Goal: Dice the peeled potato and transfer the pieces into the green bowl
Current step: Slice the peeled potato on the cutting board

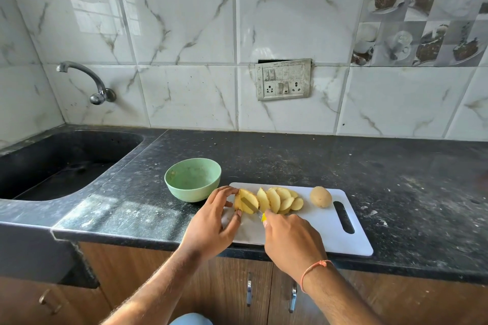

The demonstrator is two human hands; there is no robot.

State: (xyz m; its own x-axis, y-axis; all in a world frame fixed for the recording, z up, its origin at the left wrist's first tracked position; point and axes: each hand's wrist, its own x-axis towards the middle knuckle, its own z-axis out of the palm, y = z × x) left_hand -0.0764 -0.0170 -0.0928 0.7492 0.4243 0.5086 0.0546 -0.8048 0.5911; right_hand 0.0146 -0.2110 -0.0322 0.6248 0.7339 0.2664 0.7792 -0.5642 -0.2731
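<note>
One white cutting board (pixel 317 219) lies on the dark counter (pixel 396 179). On it, the left hand (pixel 211 221) pinches one peeled potato piece (pixel 248 200) while the right hand (pixel 290 240) grips one knife (pixel 252 205), its blade on that piece. About seven slices (pixel 282 200) fan out beside it, then one whole potato (pixel 320 196). One green bowl (pixel 192 179) stands just left of the board.

No text, brand, number or sign can be read anywhere in the view. The switchboard (pixel 283 79) on the tiled wall carries no legible marking, the decorative tiles (pixel 422 16) at the upper right show only pictures of cups and cakes, and the knife (pixel 253 207) shows no readable mark.
</note>
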